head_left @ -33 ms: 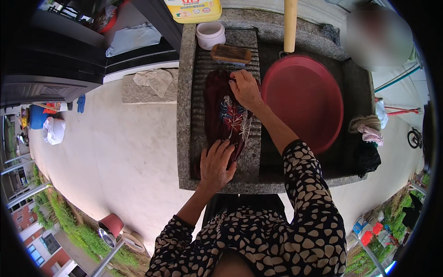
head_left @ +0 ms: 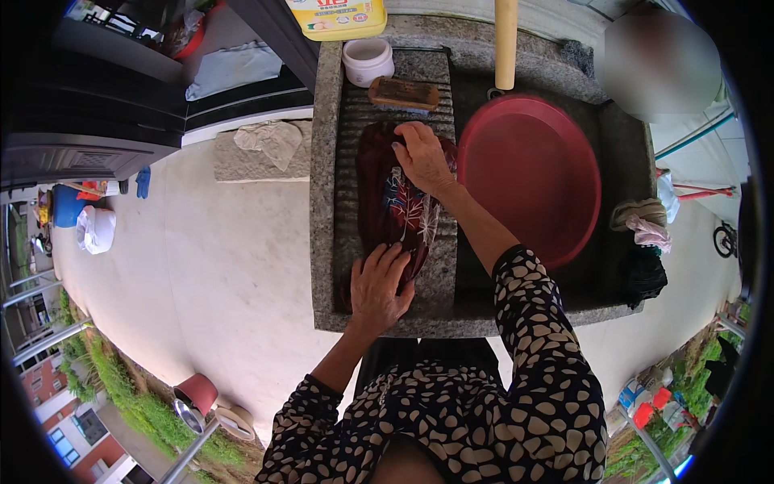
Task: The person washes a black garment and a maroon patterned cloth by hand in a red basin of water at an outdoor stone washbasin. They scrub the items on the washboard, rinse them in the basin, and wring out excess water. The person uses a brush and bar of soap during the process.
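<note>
A dark maroon garment (head_left: 375, 173), wet-looking and bunched lengthwise, lies on the ridged stone washboard (head_left: 348, 202). Its printed or embroidered patch shows white, red and blue branching lines. My left hand (head_left: 379, 286) rests on the near end of the cloth, fingers stretched and spread. At the far end, my right hand (head_left: 423, 160) has its fingers bent over the fabric, closed on its upper part. Just beyond that hand, a wooden scrubbing brush (head_left: 405, 93) lies bristles down across the ridges.
A red plastic basin (head_left: 528, 173) sits in the stone sink's right bay, beside the washboard. A white tub (head_left: 368, 63) and a yellow container (head_left: 339, 20) stand at the far left. Cloths (head_left: 641, 218) hang over the sink's right wall (head_left: 641, 165). A pale pole (head_left: 505, 48) reaches in from behind.
My right hand has shifted slightly left over the far end of the garment. My left hand stays in place.
</note>
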